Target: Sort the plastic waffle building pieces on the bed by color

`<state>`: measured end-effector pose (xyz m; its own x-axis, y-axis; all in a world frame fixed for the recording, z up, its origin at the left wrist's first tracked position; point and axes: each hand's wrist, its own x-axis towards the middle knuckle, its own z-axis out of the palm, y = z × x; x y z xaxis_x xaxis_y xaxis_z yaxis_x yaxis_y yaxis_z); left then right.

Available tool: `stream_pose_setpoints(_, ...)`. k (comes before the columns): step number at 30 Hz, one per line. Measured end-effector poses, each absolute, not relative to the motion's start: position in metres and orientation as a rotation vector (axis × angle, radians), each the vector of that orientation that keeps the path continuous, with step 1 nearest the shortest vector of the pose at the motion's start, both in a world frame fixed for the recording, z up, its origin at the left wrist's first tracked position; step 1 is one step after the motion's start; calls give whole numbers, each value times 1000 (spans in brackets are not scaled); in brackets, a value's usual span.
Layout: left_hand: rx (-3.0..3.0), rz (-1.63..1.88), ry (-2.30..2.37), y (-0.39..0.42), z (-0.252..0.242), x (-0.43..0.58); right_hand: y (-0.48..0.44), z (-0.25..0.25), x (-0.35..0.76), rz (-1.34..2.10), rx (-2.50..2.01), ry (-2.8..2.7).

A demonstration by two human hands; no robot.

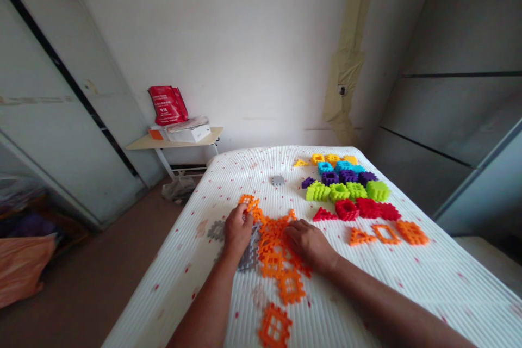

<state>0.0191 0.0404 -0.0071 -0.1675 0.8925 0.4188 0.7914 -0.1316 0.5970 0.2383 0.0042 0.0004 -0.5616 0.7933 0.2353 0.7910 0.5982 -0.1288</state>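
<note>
A loose pile of orange interlocking plastic tiles [272,265] lies on the bed in front of me, some with window-like frames. My left hand [237,230] is at the pile's left side, thumb and index finger drawn together; what is between them, if anything, is too small to make out. Grey interlocking tiles [249,256] lie under and beside it, partly covered by the hand. My right hand [310,242] reaches onto the pile's right side, fingers curled down over the orange tiles, their tips partly hidden. Nearer to me is a separate orange window tile [275,326].
To the right, tiles lie grouped by colour in rows: yellow [332,159], light blue [343,166], purple [348,176], green [356,191], red [368,207] and orange [411,232]. One grey tile [278,180] lies apart near the middle. A small table [142,143] stands by the wall.
</note>
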Motion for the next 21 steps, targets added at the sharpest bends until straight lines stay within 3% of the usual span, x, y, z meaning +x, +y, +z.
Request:
stream_pose_setpoints(7,1933,1302,1696,38,-1,17,4,2,234,106,-1257,-2426)
stream_pose_setpoints(21,2189,1045,1443,25,5,40,9,-8,233,17,-1452,-2379)
